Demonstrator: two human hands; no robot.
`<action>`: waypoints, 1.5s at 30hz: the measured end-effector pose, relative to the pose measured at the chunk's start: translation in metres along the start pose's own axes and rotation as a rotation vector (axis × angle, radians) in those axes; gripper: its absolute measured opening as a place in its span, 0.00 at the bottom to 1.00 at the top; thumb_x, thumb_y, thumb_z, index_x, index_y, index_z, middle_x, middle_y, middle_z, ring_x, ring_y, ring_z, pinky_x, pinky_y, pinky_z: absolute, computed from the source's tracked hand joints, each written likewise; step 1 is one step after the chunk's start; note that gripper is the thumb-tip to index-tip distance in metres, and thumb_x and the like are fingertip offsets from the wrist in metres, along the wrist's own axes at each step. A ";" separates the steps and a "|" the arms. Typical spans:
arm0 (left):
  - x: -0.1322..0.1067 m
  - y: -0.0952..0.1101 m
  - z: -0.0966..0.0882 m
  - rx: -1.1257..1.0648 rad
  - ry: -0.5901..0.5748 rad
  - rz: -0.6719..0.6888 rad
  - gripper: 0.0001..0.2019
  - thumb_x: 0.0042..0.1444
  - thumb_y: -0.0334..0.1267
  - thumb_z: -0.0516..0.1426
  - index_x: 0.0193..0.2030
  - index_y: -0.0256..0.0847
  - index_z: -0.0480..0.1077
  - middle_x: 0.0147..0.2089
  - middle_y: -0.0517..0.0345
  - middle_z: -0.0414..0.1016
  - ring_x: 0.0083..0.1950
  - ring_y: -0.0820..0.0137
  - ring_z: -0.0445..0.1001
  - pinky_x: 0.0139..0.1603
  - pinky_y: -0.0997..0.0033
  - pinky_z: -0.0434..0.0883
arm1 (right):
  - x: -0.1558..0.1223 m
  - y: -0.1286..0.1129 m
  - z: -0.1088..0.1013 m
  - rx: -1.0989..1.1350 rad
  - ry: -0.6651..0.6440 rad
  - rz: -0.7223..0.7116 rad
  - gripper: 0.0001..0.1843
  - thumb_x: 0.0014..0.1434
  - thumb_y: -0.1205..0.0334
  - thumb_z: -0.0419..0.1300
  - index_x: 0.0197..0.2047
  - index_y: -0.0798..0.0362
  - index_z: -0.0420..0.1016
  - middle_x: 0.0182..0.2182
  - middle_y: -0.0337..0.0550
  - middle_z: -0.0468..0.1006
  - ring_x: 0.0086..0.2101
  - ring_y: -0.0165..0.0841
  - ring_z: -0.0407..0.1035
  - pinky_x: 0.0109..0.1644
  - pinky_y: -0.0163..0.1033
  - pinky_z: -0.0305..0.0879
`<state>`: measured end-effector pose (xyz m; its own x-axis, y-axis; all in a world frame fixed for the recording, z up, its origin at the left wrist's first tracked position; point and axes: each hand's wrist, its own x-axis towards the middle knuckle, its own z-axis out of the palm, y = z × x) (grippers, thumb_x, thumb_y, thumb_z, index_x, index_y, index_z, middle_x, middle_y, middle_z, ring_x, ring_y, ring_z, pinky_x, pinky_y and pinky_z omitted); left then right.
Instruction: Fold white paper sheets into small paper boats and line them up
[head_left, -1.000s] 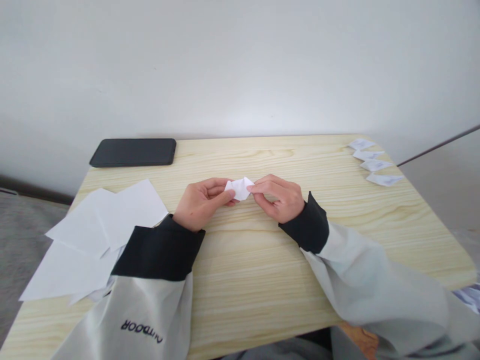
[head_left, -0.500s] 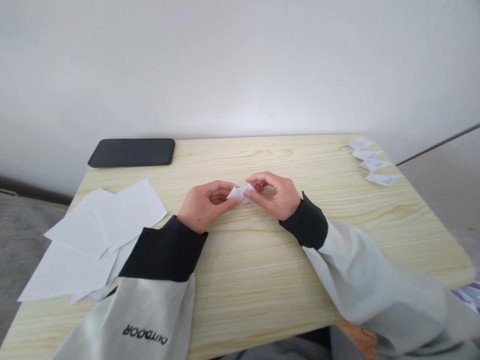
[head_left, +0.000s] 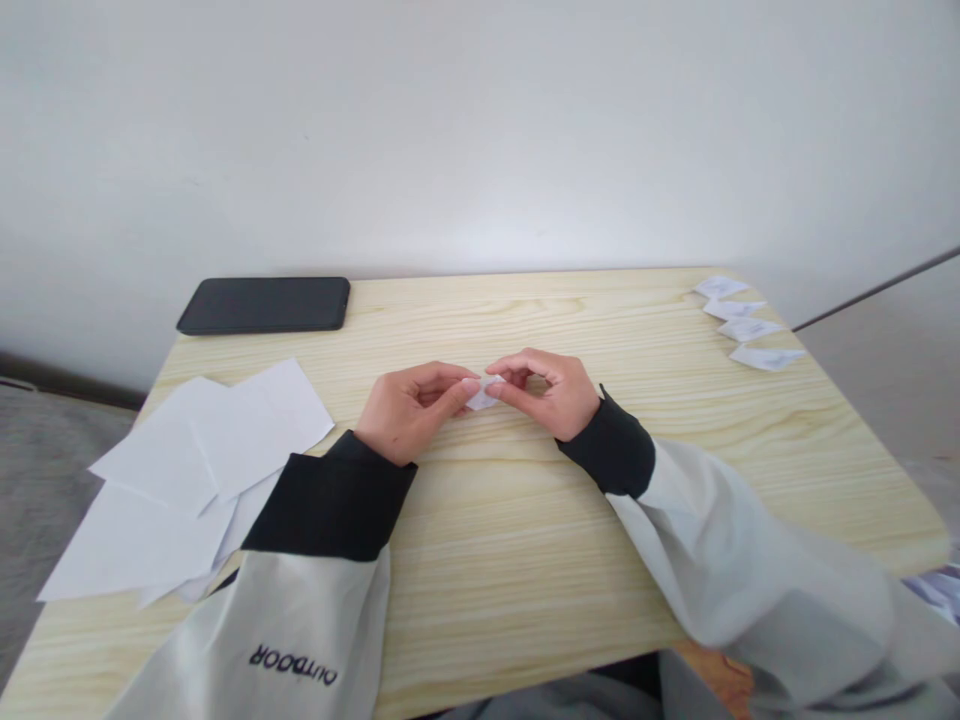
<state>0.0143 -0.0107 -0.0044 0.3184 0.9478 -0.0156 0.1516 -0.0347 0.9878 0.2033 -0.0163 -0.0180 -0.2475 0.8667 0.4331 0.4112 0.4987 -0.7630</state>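
Observation:
A small piece of folded white paper (head_left: 481,399) is pinched between my two hands above the middle of the table. My left hand (head_left: 411,405) grips its left side, with the thumb on the face toward me and the fingers behind. On the right side, the thumb and forefinger of my right hand (head_left: 550,389) close on the paper. Fingertips cover both ends of the piece, so its full shape is hidden.
Loose white paper sheets (head_left: 157,540) overlap at the table's left, beside my left sleeve. A black phone (head_left: 264,305) lies at the back left. Several folded paper pieces (head_left: 750,329) form a row at the back right. A white wall (head_left: 480,140) borders the table's (head_left: 525,560) far edge.
The pointed corners that stood up on the folded paper are now pressed down under my thumbs. My left thumb has shifted up slightly, and both hands stay in nearly the same place.

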 end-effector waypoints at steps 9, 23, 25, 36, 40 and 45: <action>0.000 -0.002 0.001 -0.035 0.030 -0.006 0.14 0.46 0.47 0.64 0.32 0.37 0.74 0.31 0.55 0.80 0.33 0.67 0.78 0.35 0.71 0.76 | 0.000 -0.007 -0.002 -0.007 -0.035 0.033 0.07 0.57 0.61 0.60 0.31 0.55 0.77 0.27 0.39 0.79 0.27 0.26 0.70 0.32 0.32 0.65; 0.000 0.001 -0.001 -0.002 -0.019 -0.107 0.16 0.40 0.46 0.66 0.34 0.37 0.75 0.30 0.57 0.80 0.33 0.67 0.78 0.37 0.71 0.75 | -0.001 -0.004 -0.002 0.026 0.029 0.087 0.09 0.56 0.58 0.61 0.34 0.54 0.78 0.28 0.40 0.80 0.25 0.26 0.68 0.31 0.32 0.65; 0.000 0.000 -0.002 0.002 -0.005 -0.092 0.14 0.42 0.45 0.66 0.31 0.37 0.74 0.27 0.58 0.79 0.30 0.69 0.77 0.35 0.71 0.75 | -0.001 -0.004 -0.002 0.016 -0.020 0.069 0.10 0.54 0.57 0.63 0.35 0.55 0.78 0.26 0.39 0.79 0.24 0.26 0.66 0.29 0.32 0.64; 0.001 0.001 0.003 -0.063 0.021 -0.124 0.14 0.40 0.44 0.67 0.30 0.37 0.72 0.24 0.59 0.78 0.27 0.70 0.77 0.31 0.73 0.75 | -0.001 -0.003 0.001 0.088 -0.029 0.172 0.08 0.52 0.59 0.63 0.31 0.56 0.76 0.24 0.38 0.78 0.23 0.26 0.69 0.29 0.31 0.66; 0.002 0.001 0.000 -0.040 -0.048 -0.132 0.16 0.38 0.44 0.68 0.32 0.37 0.73 0.27 0.58 0.79 0.28 0.71 0.77 0.30 0.74 0.73 | -0.001 -0.002 0.000 0.101 -0.032 0.180 0.08 0.50 0.59 0.64 0.30 0.56 0.76 0.23 0.39 0.78 0.24 0.27 0.69 0.30 0.32 0.66; 0.000 -0.001 0.000 0.045 -0.047 -0.097 0.14 0.40 0.43 0.67 0.31 0.37 0.72 0.27 0.60 0.78 0.26 0.74 0.74 0.27 0.78 0.69 | -0.001 -0.006 0.000 0.090 -0.046 0.177 0.09 0.53 0.58 0.62 0.29 0.56 0.77 0.24 0.39 0.78 0.23 0.26 0.68 0.28 0.31 0.65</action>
<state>0.0141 -0.0106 -0.0053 0.3435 0.9316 -0.1188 0.2250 0.0412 0.9735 0.2010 -0.0199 -0.0136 -0.2189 0.9384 0.2674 0.3723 0.3337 -0.8661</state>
